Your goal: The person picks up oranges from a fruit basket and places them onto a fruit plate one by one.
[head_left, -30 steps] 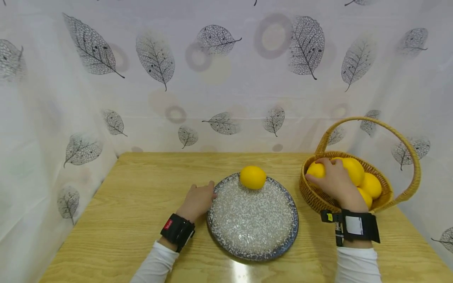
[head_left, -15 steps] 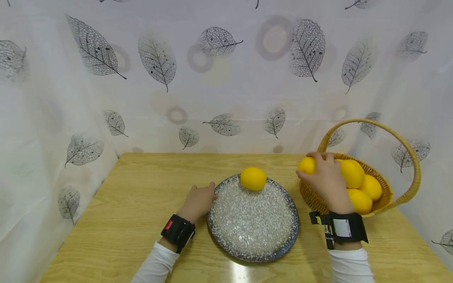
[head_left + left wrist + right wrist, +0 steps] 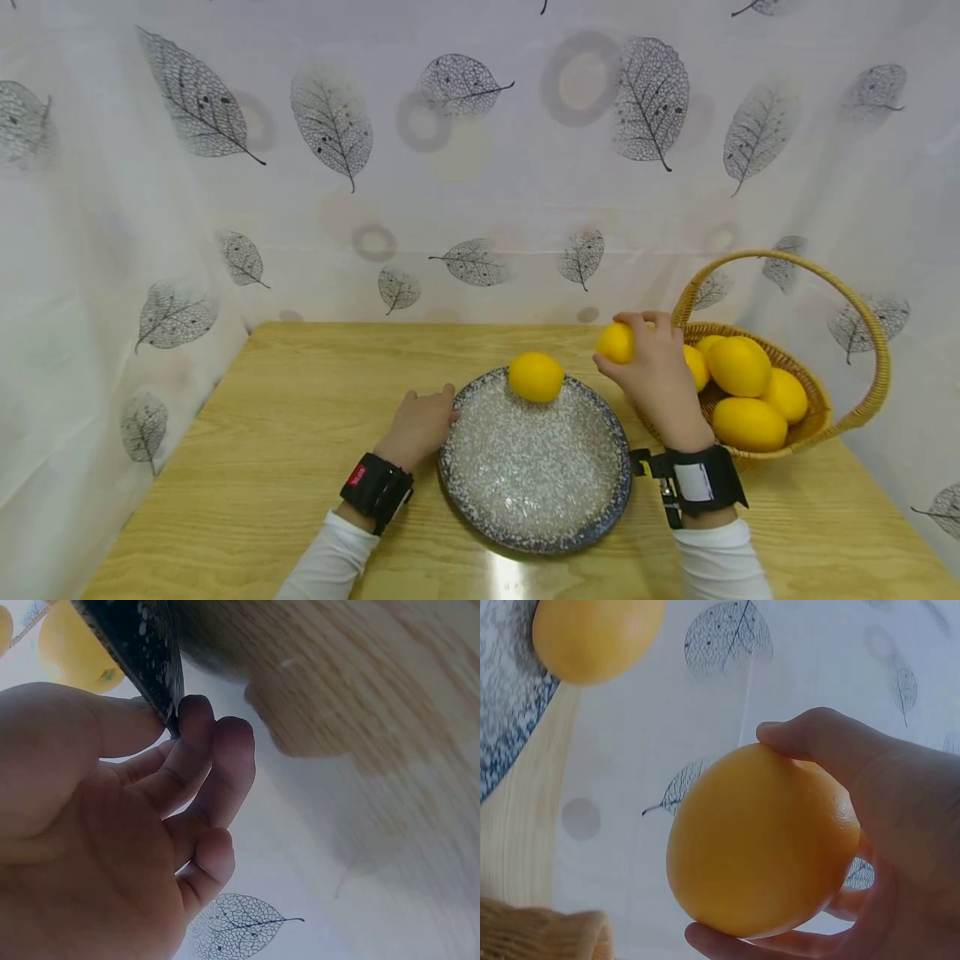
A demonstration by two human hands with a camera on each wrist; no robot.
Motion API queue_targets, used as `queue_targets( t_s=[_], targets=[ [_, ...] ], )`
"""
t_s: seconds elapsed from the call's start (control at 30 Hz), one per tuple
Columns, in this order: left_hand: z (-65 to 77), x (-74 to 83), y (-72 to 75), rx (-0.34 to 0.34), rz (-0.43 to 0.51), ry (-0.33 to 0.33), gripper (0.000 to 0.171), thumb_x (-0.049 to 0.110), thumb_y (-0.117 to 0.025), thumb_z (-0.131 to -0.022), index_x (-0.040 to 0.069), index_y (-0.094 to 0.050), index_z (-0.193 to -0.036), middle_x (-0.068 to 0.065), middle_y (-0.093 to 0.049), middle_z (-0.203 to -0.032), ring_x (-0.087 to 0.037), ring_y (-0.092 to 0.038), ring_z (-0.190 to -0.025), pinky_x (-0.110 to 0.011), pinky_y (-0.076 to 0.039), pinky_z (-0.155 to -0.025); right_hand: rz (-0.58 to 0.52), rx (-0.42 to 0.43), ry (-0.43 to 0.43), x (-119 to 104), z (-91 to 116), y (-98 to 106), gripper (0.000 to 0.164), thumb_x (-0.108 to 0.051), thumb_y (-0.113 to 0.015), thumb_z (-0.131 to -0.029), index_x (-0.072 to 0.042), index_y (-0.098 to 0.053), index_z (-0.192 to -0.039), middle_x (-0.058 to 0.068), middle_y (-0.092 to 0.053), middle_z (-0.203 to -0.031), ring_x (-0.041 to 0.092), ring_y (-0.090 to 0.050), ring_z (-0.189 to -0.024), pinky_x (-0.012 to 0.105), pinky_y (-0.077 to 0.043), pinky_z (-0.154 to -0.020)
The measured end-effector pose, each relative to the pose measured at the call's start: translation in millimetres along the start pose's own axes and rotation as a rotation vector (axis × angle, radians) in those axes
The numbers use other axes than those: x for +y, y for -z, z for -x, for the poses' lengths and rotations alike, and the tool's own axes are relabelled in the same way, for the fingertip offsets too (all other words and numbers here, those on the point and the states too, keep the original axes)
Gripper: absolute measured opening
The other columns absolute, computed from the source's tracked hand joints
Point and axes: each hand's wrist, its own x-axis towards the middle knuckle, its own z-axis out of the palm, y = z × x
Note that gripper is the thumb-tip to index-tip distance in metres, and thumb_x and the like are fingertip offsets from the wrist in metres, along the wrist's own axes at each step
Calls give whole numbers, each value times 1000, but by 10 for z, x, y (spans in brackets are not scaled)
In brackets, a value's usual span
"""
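Note:
My right hand (image 3: pixel 660 379) holds a yellow lemon (image 3: pixel 761 844) between thumb and fingers, raised between the plate and the basket. The speckled grey plate (image 3: pixel 532 475) with its dark rim lies at the middle of the table. Another lemon (image 3: pixel 536 377) rests at the plate's far edge. With the thumb above and fingertips beneath, my left hand (image 3: pixel 420 429) pinches the plate's left rim; the left wrist view shows this dark rim (image 3: pixel 142 656) between them. A wicker basket (image 3: pixel 813 429) at the right contains several more lemons (image 3: pixel 750 423), some partly hidden behind my right hand.
The basket's tall arched handle (image 3: pixel 877 333) rises above its right side. A wooden table (image 3: pixel 300 392) supports everything. Behind it and along the sides hangs a pale curtain (image 3: pixel 480 192) printed with leaves.
My right hand has lifted a lemon out of the basket and carried it left toward the plate. More lemons in the basket are uncovered. My left hand stays at the plate's rim.

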Motion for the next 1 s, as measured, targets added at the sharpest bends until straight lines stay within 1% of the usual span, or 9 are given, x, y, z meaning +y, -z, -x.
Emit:
queue_targets(
  t_s=[0.1, 0.23, 0.4, 0.47, 0.63, 0.83, 1.0],
  targets=[
    [3, -5, 3, -6, 11, 7, 46, 25, -58, -103, -3, -53, -139, -18, -77, -111, -32, -72, -113, -59, -37, -116, -4, -4, 21, -93, -12, -69, 59, -29, -77, -89, -6, -55, -138, 32, -41, -143, 53, -41, -125, 62, -51, -85],
    [10, -4, 5, -10, 16, 7, 47, 25, -58, -103, -3, -53, -140, -18, -77, -112, -32, -72, -114, -59, -36, -116, -11, -2, 56, -222, -19, -159, 58, -29, -77, -89, -11, -54, -140, 29, -43, -143, 51, -44, -123, 59, -54, -80],
    [15, -2, 8, 6, 11, -5, 45, 24, -59, -102, -3, -54, -138, -18, -78, -107, -32, -73, -109, -60, -38, -114, -48, -10, 94, -385, -24, -276, 58, -28, -79, -88, -11, -56, -138, 25, -44, -143, 48, -47, -122, 57, -55, -82],
    [13, -6, 10, 10, 12, -7, 46, 24, -60, -102, -3, -54, -138, -18, -78, -108, -32, -73, -110, -61, -38, -114, -70, -20, 106, -455, -25, -326, 59, -28, -80, -86, -11, -57, -137, 22, -44, -143, 46, -47, -122, 56, -55, -84],
    [-1, -14, 6, 5, 13, -8, 47, 24, -59, -103, -3, -53, -140, -19, -77, -111, -32, -73, -111, -60, -38, -115, -93, -45, 126, -606, -10, -442, 61, -28, -82, -85, -13, -58, -138, 18, -45, -143, 44, -47, -123, 54, -58, -83],
    [17, -11, 26, 17, 5, -21, 45, 24, -60, -102, -3, -55, -138, -18, -78, -107, -31, -74, -107, -59, -40, -112, -110, -46, 158, -722, 21, -559, 61, -29, -83, -83, -17, -58, -138, 17, -47, -145, 44, -49, -125, 52, -59, -82],
    [21, -14, 32, 28, -8, -31, 44, 24, -60, -102, -3, -56, -136, -18, -78, -107, -31, -74, -106, -58, -42, -110, -141, -46, 196, -798, 53, -660, 61, -28, -84, -83, -18, -59, -137, 17, -47, -145, 42, -51, -126, 51, -60, -84]
  ],
)
